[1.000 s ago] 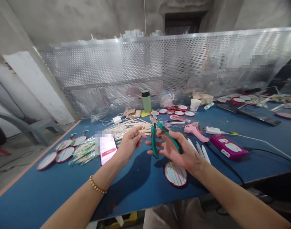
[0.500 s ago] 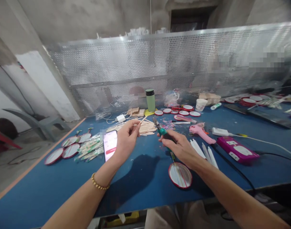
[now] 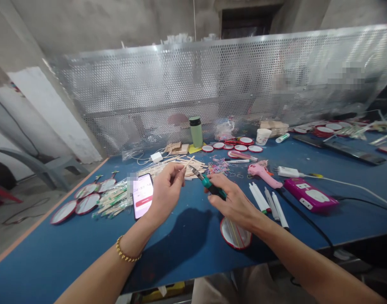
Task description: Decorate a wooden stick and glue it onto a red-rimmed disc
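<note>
My left hand [image 3: 168, 185] pinches a thin wooden stick [image 3: 189, 162] that slants up to the right. In my right hand [image 3: 233, 196] is a pair of pliers with green and black handles [image 3: 209, 185], my fingers wrapped round them. The metal jaws point up and left, close to the stick; whether they touch it I cannot tell. Behind the hands lies a pile of wooden sticks [image 3: 198, 164], with small coloured rubber bands [image 3: 219, 166] beside it. Below my right hand is a round red-rimmed disc [image 3: 231, 236] with bands stretched across it, partly hidden by my wrist.
A phone [image 3: 143, 196] and bagged sticks [image 3: 114, 200] lie left. Right are several pens [image 3: 260, 198], a pink glue gun [image 3: 263, 174] and a purple power strip [image 3: 310, 195] with cables. A green tumbler [image 3: 196, 133] and a paper cup [image 3: 263, 137] stand before the perforated metal screen [image 3: 168, 93].
My right hand has brought the pliers left, so their jaws are now close to the stick in my left hand. The whole view has shifted slightly.
</note>
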Demonstrator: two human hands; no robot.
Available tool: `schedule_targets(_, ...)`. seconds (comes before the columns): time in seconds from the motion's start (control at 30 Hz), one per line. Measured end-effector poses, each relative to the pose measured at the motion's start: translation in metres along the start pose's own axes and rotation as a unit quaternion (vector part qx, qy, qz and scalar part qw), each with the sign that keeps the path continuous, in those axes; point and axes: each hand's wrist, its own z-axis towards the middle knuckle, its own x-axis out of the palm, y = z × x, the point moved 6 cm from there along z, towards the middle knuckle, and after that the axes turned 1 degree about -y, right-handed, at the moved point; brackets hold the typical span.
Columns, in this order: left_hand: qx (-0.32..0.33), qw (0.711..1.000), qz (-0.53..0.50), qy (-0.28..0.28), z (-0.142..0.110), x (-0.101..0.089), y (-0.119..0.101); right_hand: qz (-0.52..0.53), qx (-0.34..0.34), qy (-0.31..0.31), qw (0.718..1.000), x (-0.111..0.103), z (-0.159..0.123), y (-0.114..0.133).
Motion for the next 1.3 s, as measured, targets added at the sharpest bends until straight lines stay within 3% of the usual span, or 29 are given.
schedule_targets(0.4, -0.001, 1.0, -0.01, -0.007, -0.003, 0.002, -0.002, -0.04, 0.01, -0.021, 0.999, 0.002, -0.003, -0.003)
schedule_targets(0.7, 0.019, 0.999, -0.012, 0.035, -0.006, 0.011, 0.0, -0.072, 0.003, -0.033, 0.997, 0.003, -0.005, -0.006)
schedule_targets(1.3, -0.019, 0.998, -0.013, 0.057, -0.006, 0.016, 0.005, -0.104, 0.024, 0.006, 0.994, 0.011, -0.004, -0.006)
